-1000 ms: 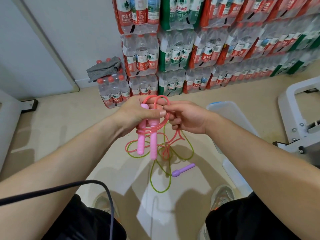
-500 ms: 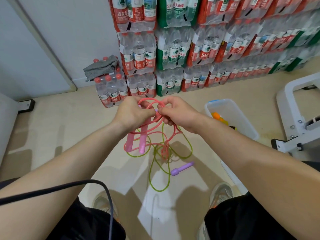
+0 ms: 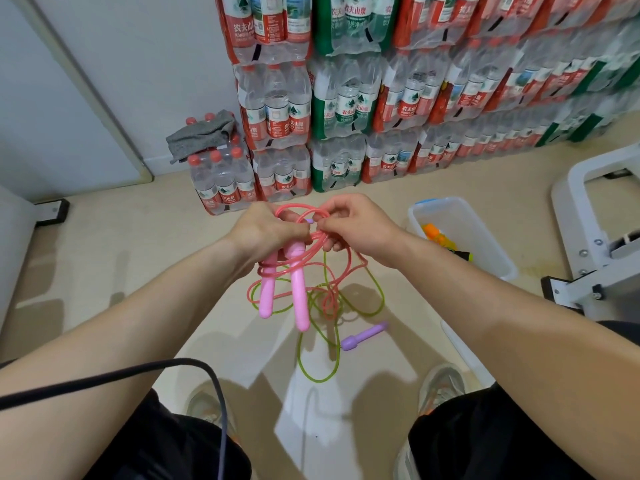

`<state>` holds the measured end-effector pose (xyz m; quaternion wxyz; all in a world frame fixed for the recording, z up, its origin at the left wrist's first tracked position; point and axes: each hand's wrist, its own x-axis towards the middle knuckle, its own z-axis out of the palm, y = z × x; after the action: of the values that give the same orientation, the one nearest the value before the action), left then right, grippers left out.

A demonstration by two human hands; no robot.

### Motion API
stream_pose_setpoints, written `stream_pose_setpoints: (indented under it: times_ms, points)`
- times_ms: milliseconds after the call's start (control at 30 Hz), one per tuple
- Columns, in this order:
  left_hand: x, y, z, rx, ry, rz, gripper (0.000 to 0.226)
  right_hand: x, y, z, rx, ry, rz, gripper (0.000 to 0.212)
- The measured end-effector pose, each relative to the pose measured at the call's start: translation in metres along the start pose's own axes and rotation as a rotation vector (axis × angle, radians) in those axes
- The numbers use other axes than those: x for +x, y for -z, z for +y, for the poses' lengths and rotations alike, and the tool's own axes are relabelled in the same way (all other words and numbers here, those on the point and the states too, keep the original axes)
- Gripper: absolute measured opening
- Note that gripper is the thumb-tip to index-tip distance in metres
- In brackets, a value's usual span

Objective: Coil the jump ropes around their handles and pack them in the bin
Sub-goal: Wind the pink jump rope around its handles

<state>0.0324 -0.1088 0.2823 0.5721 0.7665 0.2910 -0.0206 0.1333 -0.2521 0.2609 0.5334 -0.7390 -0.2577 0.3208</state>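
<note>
1. Left hand point(image 3: 266, 232): gripping the tops of two pink handles point(image 3: 299, 299), which are hanging below its fist.
2. Right hand point(image 3: 358, 226): just beside the left, pinching a loop of the pink rope point(image 3: 311, 245).
3. Pink rope: trailing down under both hands.
4. Green rope point(image 3: 317, 380): lying on the floor beneath the hands.
5. Purple handle point(image 3: 363, 337): lying below the right hand.
6. Bin point(image 3: 478, 233): standing to the right of the right hand.

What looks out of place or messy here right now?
The green rope sprawls loose on the floor, its purple handle beside it, and slack from the pink rope hangs among its loops. A grey cloth lies crumpled on a bottle pack.
</note>
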Motion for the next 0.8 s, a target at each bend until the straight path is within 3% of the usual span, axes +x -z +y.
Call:
stream_pose_setpoints:
  times_ms: [167,233,300,367,533,700,800]
  points:
    - [-0.002,0.009,0.001,-0.200,0.068,-0.137,0.054,0.001,0.003,0.002,0.017,0.006,-0.046,0.006]
    - [-0.001,0.008,0.000,-0.270,0.086,-0.153,0.047,0.000,0.003,0.004,0.012,0.020,-0.037,0.014]
    - [-0.002,0.006,0.000,-0.311,0.086,-0.143,0.021,-0.001,0.002,0.007,0.005,0.049,-0.012,0.028]
    - [-0.002,0.006,-0.001,-0.326,0.080,-0.111,0.007,-0.003,-0.003,0.008,-0.034,0.116,0.012,0.024]
    - [0.000,0.006,-0.002,-0.350,0.063,-0.007,0.040,-0.008,-0.012,0.007,-0.251,0.225,0.095,0.026]
    - [0.001,0.004,-0.005,-0.385,0.059,0.022,0.031,-0.007,-0.005,0.013,-0.461,0.315,0.103,0.028]
    - [0.005,0.005,-0.007,-0.366,0.050,0.043,0.043,-0.005,-0.004,0.014,-0.495,0.310,0.050,0.028]
